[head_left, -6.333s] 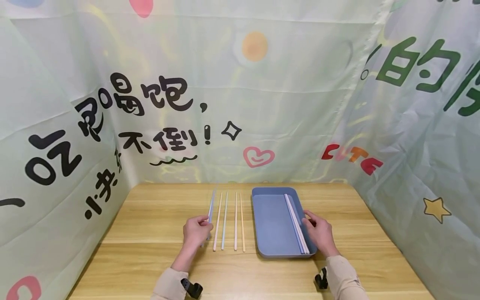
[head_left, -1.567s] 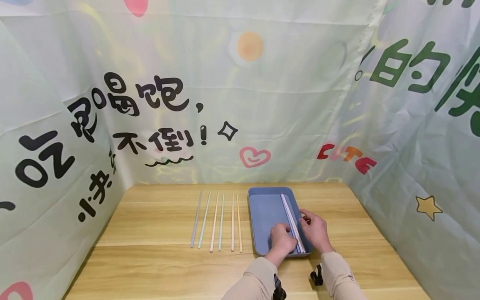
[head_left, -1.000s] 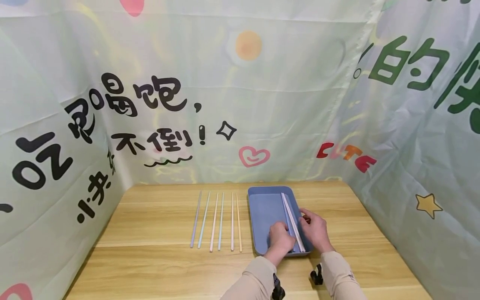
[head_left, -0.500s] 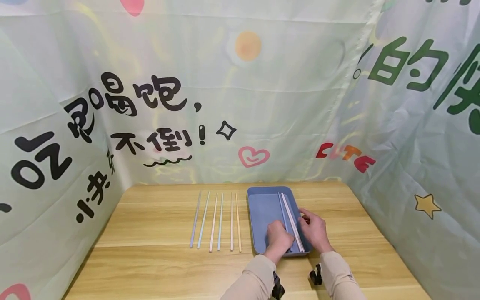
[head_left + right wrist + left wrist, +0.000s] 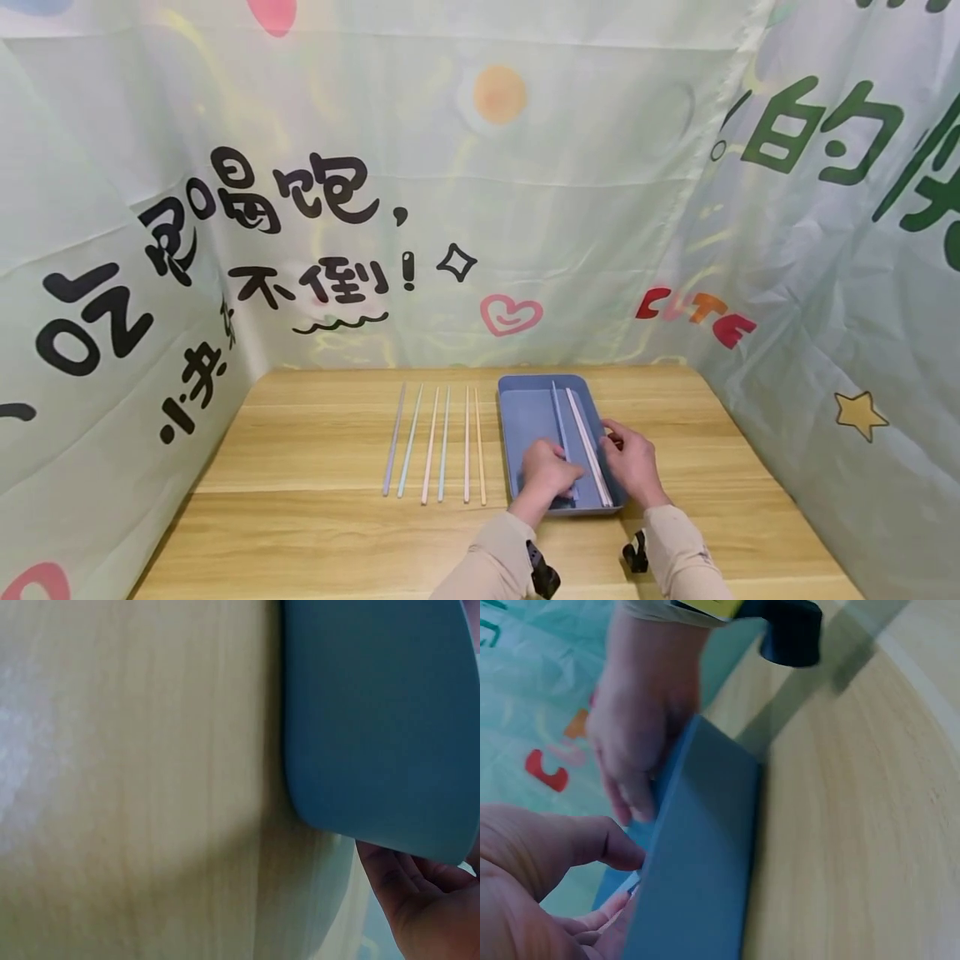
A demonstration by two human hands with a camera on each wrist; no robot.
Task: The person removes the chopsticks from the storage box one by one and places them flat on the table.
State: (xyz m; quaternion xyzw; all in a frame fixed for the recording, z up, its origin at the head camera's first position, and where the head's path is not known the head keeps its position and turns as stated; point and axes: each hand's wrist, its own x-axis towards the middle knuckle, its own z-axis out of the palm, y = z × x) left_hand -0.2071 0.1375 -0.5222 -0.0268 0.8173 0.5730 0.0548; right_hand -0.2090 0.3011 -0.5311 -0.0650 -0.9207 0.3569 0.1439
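My left hand point(image 5: 550, 468) reaches into the blue-grey tray point(image 5: 525, 404) and pinches a blue chopstick point(image 5: 558, 412) between thumb and fingers. Its near part is partly hidden by the hand. To its right, pale pinkish-white chopsticks point(image 5: 587, 442) lie close together along the tray's right side. At the right wall, my right hand point(image 5: 632, 458) grips the rim; the right wrist view has its fingers point(image 5: 386, 870) against the tray's outer side. In the left wrist view, the left thumb point(image 5: 604, 841) is close to the tray wall, with a short bit of chopstick showing beside it.
Left of the tray, several chopsticks lie in a spaced row on the wooden table point(image 5: 300, 533): a lavender one point(image 5: 393, 442), pale blue ones point(image 5: 444, 442), pink ones point(image 5: 467, 446) and a yellow one point(image 5: 481, 446). Printed cloth point(image 5: 420, 100) surrounds the table's back and sides.
My left hand went from the chopstick row into the tray, then shifted left there, separating the blue chopstick from the pale ones. The right hand stays at the rim.
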